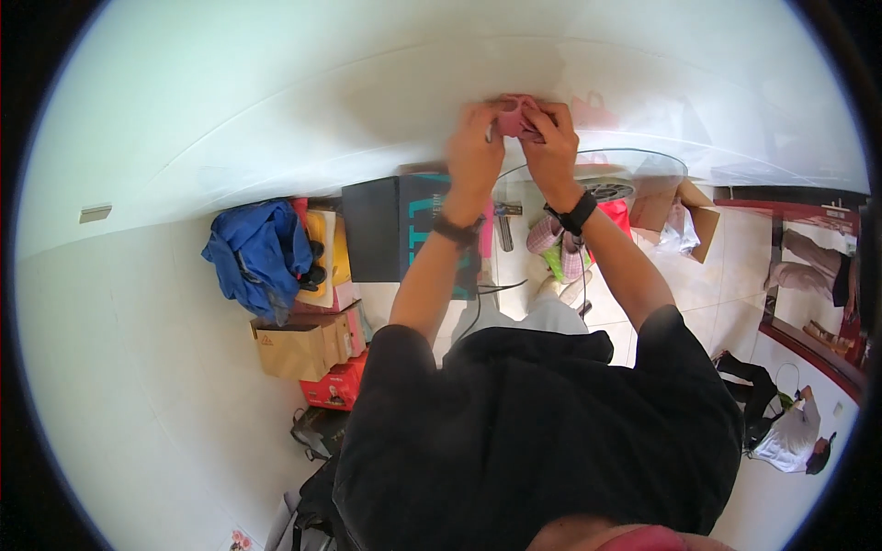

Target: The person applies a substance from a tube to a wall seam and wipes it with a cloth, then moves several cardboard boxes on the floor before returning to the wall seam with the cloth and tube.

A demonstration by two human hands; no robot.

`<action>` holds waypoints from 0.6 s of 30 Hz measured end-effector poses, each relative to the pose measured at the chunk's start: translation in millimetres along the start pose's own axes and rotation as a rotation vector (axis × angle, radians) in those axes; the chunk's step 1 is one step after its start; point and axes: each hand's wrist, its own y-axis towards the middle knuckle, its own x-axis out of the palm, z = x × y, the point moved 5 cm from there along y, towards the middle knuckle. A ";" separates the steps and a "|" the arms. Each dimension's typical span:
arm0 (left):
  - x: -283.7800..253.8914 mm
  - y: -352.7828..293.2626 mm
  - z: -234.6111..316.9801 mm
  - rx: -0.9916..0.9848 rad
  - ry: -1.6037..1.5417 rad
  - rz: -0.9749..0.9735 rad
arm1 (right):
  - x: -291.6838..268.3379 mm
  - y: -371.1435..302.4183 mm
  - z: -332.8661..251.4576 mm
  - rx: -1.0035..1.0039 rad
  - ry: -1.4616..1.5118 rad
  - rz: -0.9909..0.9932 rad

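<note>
Pink cloth (511,122) up before white wall (276,92), bunched, not yet released. Left hand (480,124) pinches its left side; right hand (551,133) grips right side. Wall contact, amount done or left: cannot tell.

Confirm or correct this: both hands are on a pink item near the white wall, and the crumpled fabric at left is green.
The colour is wrong: the head view shows the crumpled fabric at left is blue, not green. The left hand and right hand are on a pink item near the white wall.
</note>
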 end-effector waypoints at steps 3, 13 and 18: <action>-32.3 5.6 -13.7 0.030 0.089 0.101 | 19.4 11.9 -34.4 -0.028 0.078 -0.038; -61.1 55.3 48.0 0.188 -0.112 0.236 | -23.6 60.9 -81.7 -0.127 0.032 0.112; -23.5 45.9 58.1 0.294 -0.138 0.172 | -33.3 36.4 -36.7 -0.084 -0.112 0.198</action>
